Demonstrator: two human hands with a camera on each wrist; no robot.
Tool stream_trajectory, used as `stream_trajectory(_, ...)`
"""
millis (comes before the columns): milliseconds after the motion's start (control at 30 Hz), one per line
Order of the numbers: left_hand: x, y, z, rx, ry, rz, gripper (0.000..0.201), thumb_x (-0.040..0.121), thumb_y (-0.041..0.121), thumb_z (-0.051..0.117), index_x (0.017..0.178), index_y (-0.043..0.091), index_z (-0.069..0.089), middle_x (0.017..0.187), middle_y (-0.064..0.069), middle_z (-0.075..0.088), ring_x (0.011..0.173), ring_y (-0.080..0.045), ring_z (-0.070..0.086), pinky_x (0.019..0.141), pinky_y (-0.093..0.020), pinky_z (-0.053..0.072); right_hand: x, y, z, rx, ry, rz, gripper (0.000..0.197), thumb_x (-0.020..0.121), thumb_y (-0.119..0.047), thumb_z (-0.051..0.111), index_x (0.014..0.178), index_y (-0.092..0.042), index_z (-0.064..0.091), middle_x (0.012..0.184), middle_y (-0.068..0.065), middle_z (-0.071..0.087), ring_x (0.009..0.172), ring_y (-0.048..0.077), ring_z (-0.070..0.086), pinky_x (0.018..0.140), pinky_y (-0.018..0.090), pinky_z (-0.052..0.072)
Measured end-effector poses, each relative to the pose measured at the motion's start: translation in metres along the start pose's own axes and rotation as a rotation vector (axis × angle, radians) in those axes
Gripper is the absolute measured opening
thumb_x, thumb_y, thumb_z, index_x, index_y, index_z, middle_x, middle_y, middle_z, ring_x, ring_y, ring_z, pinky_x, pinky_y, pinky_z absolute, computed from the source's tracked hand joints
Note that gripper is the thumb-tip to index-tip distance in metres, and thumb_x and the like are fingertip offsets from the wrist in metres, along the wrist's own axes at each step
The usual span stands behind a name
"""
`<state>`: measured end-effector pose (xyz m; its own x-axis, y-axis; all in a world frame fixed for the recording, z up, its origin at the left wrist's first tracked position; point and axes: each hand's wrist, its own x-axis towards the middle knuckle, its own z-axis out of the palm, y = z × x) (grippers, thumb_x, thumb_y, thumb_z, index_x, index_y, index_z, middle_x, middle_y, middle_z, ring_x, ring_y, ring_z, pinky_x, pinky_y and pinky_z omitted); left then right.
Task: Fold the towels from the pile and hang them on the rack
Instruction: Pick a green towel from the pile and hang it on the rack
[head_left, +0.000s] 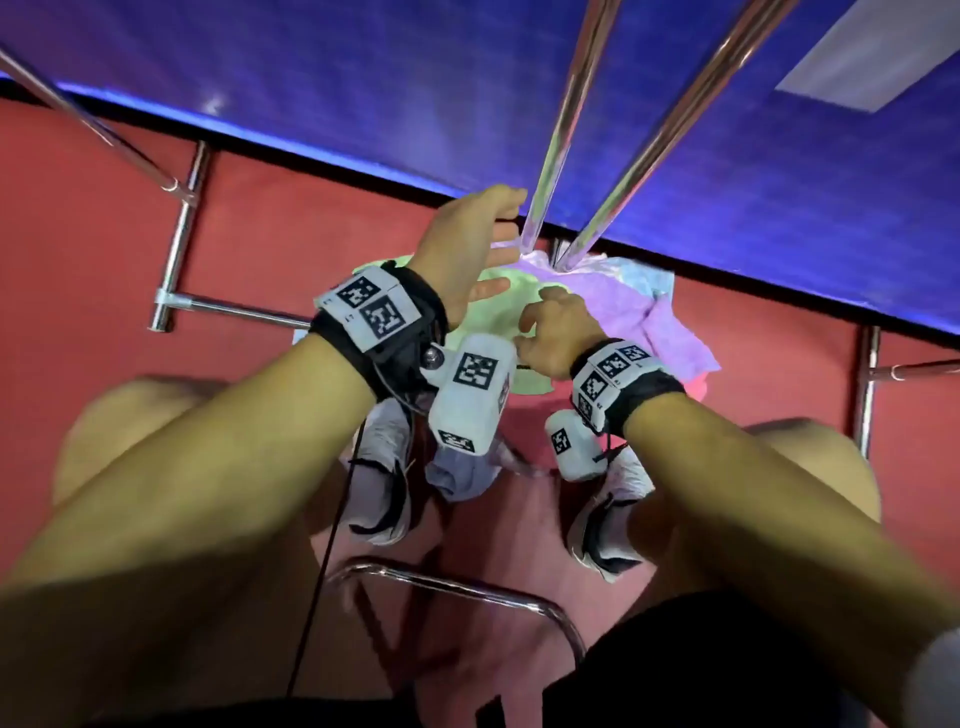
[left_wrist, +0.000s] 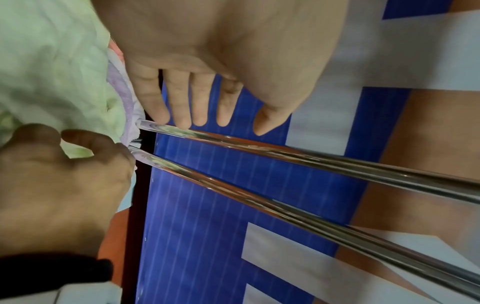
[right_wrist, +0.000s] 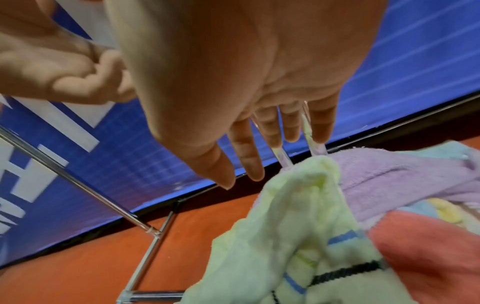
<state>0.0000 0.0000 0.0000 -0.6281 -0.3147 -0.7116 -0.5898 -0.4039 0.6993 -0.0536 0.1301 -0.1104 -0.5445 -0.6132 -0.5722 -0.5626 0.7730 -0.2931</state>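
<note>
reaching low, your right hand (head_left: 553, 332) sits on the green towel (right_wrist: 285, 226), fingers apparently curled into it. your left hand (head_left: 467, 249) hovers unclenched beside the rack bars (left_wrist: 311, 156).

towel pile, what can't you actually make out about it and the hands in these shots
- Head view: the wrist cameras and the right hand cover the near part of the green towel.
- Left wrist view: the purple towel is a thin strip behind the green one.
- Right wrist view: the pile's right side is cut off by the edge.
- Left hand: contact with the rack bars is unclear.
</note>
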Motion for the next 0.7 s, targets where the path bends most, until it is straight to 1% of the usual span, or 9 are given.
stream_trajectory(133, 0.001, -0.007, 0.005, 0.066, 0.022, 0.031, 0.019, 0.094, 0.041, 0.055, 0.099, 0.025, 0.062, 0.111, 0.005, 0.063, 0.106, -0.017, 0.061, 0.083, -0.035, 0.048, 0.024, 0.019, 0.015, -0.049, -0.116, 0.148, 0.055, 0.074, -0.054, 0.046, 0.116, -0.025, 0.067, 0.140, 0.011, 0.044, 0.134, 0.030, 0.035, 0.107, 0.044, 0.039)
stream_trajectory(233, 0.001, -0.022, 0.010, 0.167, 0.066, 0.083, 0.017, 0.092, 0.038, 0.060, 0.098, 0.022, 0.062, 0.101, 0.002, 0.061, 0.094, -0.017, 0.061, 0.078, -0.033, 0.047, 0.043, 0.028, 0.030, -0.184, -0.182, 0.118, 0.072, 0.066, -0.057, 0.029, 0.125, -0.030, 0.061, 0.157, 0.008, 0.031, 0.148, 0.032, 0.012, 0.115, 0.055, 0.025)
stream_trajectory(300, -0.001, -0.028, 0.011, 0.243, 0.069, 0.121, 0.014, 0.092, 0.034, 0.063, 0.094, 0.020, 0.063, 0.097, 0.003, 0.060, 0.093, -0.018, 0.061, 0.079, -0.032, 0.047, 0.042, 0.023, 0.032, -0.205, -0.246, 0.131, 0.061, 0.084, -0.047, 0.035, 0.139, -0.024, 0.051, 0.161, 0.011, 0.021, 0.151, 0.028, 0.002, 0.120, 0.053, 0.009)
stream_trajectory(333, -0.002, -0.031, 0.010, 0.280, 0.060, 0.132, 0.013, 0.091, 0.033, 0.064, 0.090, 0.020, 0.063, 0.095, 0.005, 0.061, 0.096, -0.018, 0.061, 0.082, -0.033, 0.047, 0.038, 0.017, 0.029, -0.204, -0.274, 0.140, 0.054, 0.090, -0.040, 0.039, 0.139, -0.020, 0.050, 0.160, 0.012, 0.025, 0.150, 0.027, 0.009, 0.120, 0.048, 0.012)
stream_trajectory(400, -0.005, -0.035, 0.007, 0.334, 0.045, 0.143, 0.015, 0.091, 0.031, 0.065, 0.082, 0.020, 0.062, 0.089, 0.008, 0.060, 0.093, -0.015, 0.060, 0.083, -0.032, 0.046, 0.035, 0.014, 0.028, -0.130, -0.252, 0.107, 0.037, 0.088, -0.032, 0.048, 0.119, -0.014, 0.060, 0.140, 0.014, 0.053, 0.123, 0.032, 0.049, 0.097, 0.038, 0.040)
stream_trajectory(433, -0.006, -0.037, 0.004, 0.354, 0.041, 0.147, 0.017, 0.091, 0.030, 0.065, 0.081, 0.018, 0.062, 0.086, 0.008, 0.058, 0.088, -0.013, 0.058, 0.080, -0.031, 0.044, 0.034, 0.014, 0.029, -0.049, -0.208, 0.107, 0.027, 0.085, -0.028, 0.051, 0.107, -0.012, 0.060, 0.124, 0.014, 0.062, 0.103, 0.033, 0.057, 0.082, 0.034, 0.044)
stream_trajectory(533, -0.004, -0.039, -0.007, 0.401, 0.055, 0.176, 0.018, 0.091, 0.026, 0.066, 0.087, 0.009, 0.063, 0.080, 0.001, 0.054, 0.077, -0.012, 0.051, 0.066, -0.020, 0.041, 0.031, 0.001, 0.011, 0.166, 0.051, 0.144, 0.018, 0.082, -0.021, 0.061, 0.097, -0.011, 0.062, 0.104, 0.014, 0.064, 0.093, 0.033, 0.061, 0.073, 0.032, 0.047)
stream_trajectory(600, -0.002, -0.039, -0.015, 0.422, 0.061, 0.195, 0.014, 0.090, 0.022, 0.069, 0.085, 0.012, 0.061, 0.075, 0.000, 0.053, 0.072, -0.013, 0.049, 0.050, -0.012, 0.036, 0.025, -0.013, -0.012, 0.402, 0.200, 0.078, 0.009, 0.075, -0.017, 0.068, 0.077, -0.020, 0.060, 0.085, 0.006, 0.065, 0.079, 0.025, 0.061, 0.070, 0.029, 0.045)
stream_trajectory(700, 0.000, -0.044, -0.024, 0.487, 0.020, 0.173, 0.017, 0.085, 0.018, 0.074, 0.092, 0.012, 0.060, 0.077, -0.001, 0.058, 0.074, -0.017, 0.052, 0.055, -0.016, 0.038, 0.002, -0.031, -0.049, 0.919, 0.281, -0.077, 0.026, 0.069, 0.002, 0.063, 0.063, -0.019, 0.051, 0.059, -0.001, 0.053, 0.057, 0.018, 0.056, 0.060, 0.032, 0.049)
